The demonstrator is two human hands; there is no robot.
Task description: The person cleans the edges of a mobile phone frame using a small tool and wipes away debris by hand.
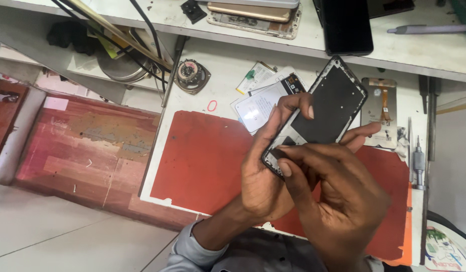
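My left hand (pixel 265 166) grips an opened phone frame (pixel 327 107), dark inside with a pale metal rim, held tilted above the red work mat (pixel 203 161). My thumb lies across its left edge and my fingers wrap behind it. My right hand (pixel 338 201) is over the frame's lower corner, with thumb and forefinger pinched together on a small spot there. Whatever sits between those fingertips is too small to make out.
A white phone battery (pixel 260 106) and a flat phone part with an orange flex cable (pixel 379 108) lie on the bench behind the mat. A precision screwdriver (pixel 418 163) rests at the right. A black phone (pixel 346 25), stacked phones (pixel 253 12) and a small round speaker (pixel 191 74) sit farther back.
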